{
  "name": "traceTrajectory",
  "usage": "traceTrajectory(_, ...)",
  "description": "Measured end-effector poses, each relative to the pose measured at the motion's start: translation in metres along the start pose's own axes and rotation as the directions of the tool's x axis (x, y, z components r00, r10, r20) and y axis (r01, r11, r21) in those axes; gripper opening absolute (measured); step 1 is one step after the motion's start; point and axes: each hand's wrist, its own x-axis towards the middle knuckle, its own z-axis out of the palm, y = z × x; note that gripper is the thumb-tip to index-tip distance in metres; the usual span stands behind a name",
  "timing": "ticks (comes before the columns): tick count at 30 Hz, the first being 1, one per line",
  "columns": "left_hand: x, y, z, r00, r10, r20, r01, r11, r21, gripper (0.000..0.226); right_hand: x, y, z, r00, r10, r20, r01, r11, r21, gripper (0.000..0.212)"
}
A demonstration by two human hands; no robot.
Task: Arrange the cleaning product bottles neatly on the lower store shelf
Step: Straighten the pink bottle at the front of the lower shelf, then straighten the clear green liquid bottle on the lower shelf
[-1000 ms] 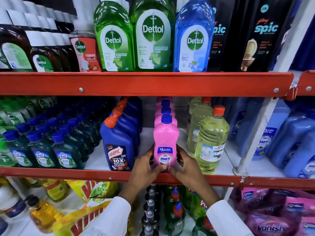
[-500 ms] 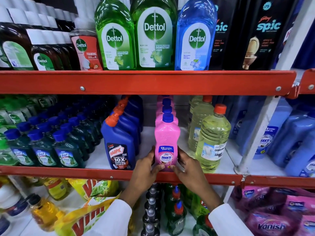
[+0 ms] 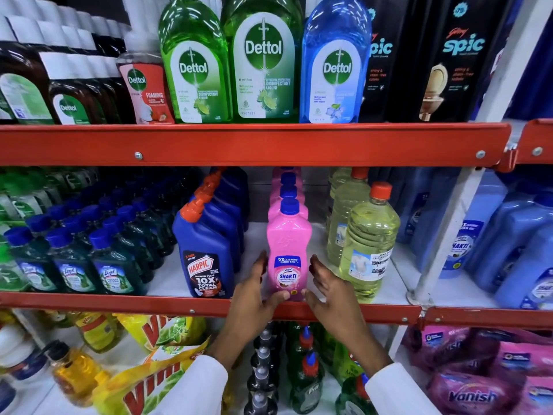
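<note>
Standing upright between loosely spread fingers of left hand [image 3: 253, 298] and right hand [image 3: 330, 295], glossy waisted pink bottle [image 3: 288, 250] carries 1 blue cap; only thumbs touch its base.

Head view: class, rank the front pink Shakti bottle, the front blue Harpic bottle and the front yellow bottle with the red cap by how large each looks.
1. Yellow bottle and blue Harpic bottle: much alike, so I would not rank them.
2. Pink Shakti bottle: clearly slimmer, between the two hands.
</note>
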Motion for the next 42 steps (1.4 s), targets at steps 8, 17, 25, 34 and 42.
traceTrajectory(8,-0.035,0.051,0.047,0.784,0.304,-0.542,-0.335,0.941,0.044,0.016,-0.046,0.013,-0.079,0.824,-0.053,-0.564,0.084,0.996,0.029,0.031)
traceTrajectory(17,0.002,0.075,0.108,0.996,0.081,-0.023,-0.082,0.992,-0.091,0.073,-0.015,0.070,-0.117,1.000,0.010,-0.020,-0.012,0.998,-0.055,0.070)
traceTrajectory(25,0.020,0.073,0.118,0.996,0.054,0.065,-0.039,0.976,-0.215,0.071,-0.007,0.075,-0.118,0.998,-0.051,-0.041,0.050,0.998,-0.035,0.063)
traceTrajectory(34,0.025,0.063,0.119,0.996,0.032,0.088,-0.007,0.961,-0.277,0.078,-0.007,0.075,-0.120,0.999,0.037,-0.011,-0.036,0.995,0.098,0.061)
traceTrajectory(42,0.043,0.084,0.118,0.991,-0.004,0.131,0.074,0.843,-0.533,0.109,0.019,0.068,-0.120,0.967,0.238,0.088,-0.254,0.916,0.310,0.055)
